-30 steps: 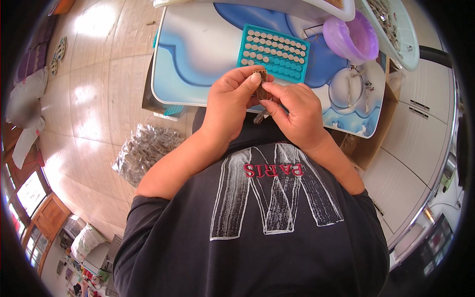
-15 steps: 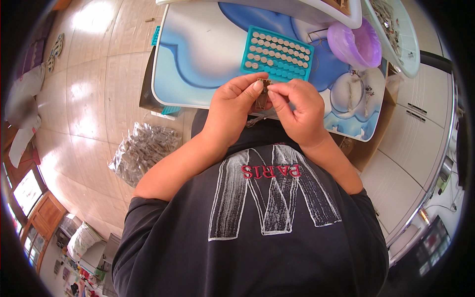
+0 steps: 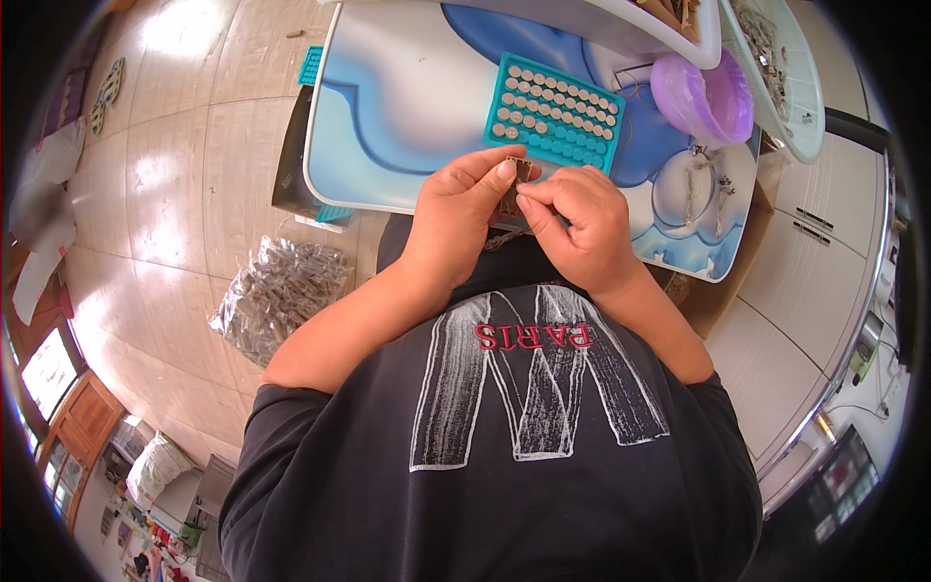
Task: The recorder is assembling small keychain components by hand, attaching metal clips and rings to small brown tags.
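Note:
A small brown rectangular piece (image 3: 523,171) with lighter edges is pinched between the thumb and fingers of my left hand (image 3: 452,209). It stands nearly upright above the near edge of the table, its lower part partly covered by my fingers. From the right, my right hand (image 3: 586,225) has thumb and forefinger pressed together against the piece's side. Whatever tiny part those fingertips may hold is too small to make out. Just beyond my hands lies a teal tray (image 3: 562,76) with rows of round pale discs; its near right part shows teal circles instead.
The blue and white table (image 3: 388,126) carries a purple bowl (image 3: 679,102) at the far right, near a pale-green basket (image 3: 805,121) and a white bin (image 3: 621,21). Thin stringy items (image 3: 723,194) lie at its right. A clear bag of small items (image 3: 281,296) rests on the floor.
My right fingertips have shifted slightly down and left along the brown piece. The table and tray appear a little further right as the view moves.

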`<state>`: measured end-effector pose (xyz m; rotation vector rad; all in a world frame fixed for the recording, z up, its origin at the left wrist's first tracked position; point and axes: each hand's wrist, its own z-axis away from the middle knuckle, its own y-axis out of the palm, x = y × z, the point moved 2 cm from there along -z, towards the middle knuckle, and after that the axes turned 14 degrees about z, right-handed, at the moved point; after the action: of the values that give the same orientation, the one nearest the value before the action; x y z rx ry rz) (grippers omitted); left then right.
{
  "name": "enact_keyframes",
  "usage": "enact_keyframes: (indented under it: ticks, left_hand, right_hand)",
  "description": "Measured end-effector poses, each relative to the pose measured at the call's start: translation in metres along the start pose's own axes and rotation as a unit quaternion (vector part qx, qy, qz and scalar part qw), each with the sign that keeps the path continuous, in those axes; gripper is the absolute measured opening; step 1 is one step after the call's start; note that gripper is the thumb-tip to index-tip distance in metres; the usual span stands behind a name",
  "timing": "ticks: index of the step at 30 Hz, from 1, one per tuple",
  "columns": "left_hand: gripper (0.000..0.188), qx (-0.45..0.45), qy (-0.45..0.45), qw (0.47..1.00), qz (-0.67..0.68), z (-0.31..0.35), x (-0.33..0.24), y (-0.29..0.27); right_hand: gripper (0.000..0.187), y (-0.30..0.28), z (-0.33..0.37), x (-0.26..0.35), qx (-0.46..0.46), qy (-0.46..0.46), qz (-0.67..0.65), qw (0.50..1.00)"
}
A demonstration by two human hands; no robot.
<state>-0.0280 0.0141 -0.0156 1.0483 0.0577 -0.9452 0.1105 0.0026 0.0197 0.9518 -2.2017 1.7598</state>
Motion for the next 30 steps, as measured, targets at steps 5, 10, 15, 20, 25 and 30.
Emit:
enact_keyframes:
  ticks: [5,10,15,20,25,30]
  left_hand:
    - [0.031,0.001,-0.002,1.000,-0.020,0.000,-0.001,-0.001]
    - [0.032,0.020,-0.026,0.999,-0.028,0.001,-0.006,-0.001]
    - [0.030,-0.019,-0.023,0.999,-0.014,0.000,-0.012,-0.003]
    - [0.028,-0.032,-0.021,0.998,0.057,-0.004,-0.012,-0.005]
    - [0.027,-0.035,-0.017,0.997,0.063,-0.004,-0.015,-0.003]
    - [0.026,-0.028,-0.023,0.997,0.063,-0.007,-0.014,-0.006]
  right_hand:
    - [0.007,0.000,-0.004,-0.002,-0.024,0.143,-0.079,0.986]
    - [0.006,0.005,-0.010,-0.017,0.007,0.146,-0.102,0.984]
    - [0.012,0.007,-0.022,-0.037,-0.084,0.081,0.077,0.990]
    - [0.011,0.015,-0.026,-0.042,-0.086,0.028,0.179,0.980]
    - [0.011,0.013,-0.025,-0.042,-0.061,0.014,0.184,0.981]
    - [0.010,0.015,-0.024,-0.041,-0.072,0.032,0.136,0.988]
